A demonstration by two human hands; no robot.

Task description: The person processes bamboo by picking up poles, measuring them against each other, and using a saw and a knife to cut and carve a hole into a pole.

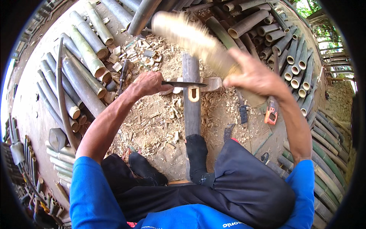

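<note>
My left hand [149, 84] grips the handle of a dark knife [183, 84], whose blade lies across a grey bamboo pole [191, 110] at a cut notch. A wooden block [213, 83] sits under the pole there. My right hand [253, 76] is raised above and to the right, shut on a thick pale wooden club [192, 38] that is blurred with motion. A black-socked foot [197, 156] presses on the near end of the pole.
Cut bamboo sections lie stacked at left [82, 72] and at right [293, 57]. Wood chips [152, 122] cover the dirt ground. An orange-handled saw [271, 111] and a dark tool [243, 112] lie right of the pole.
</note>
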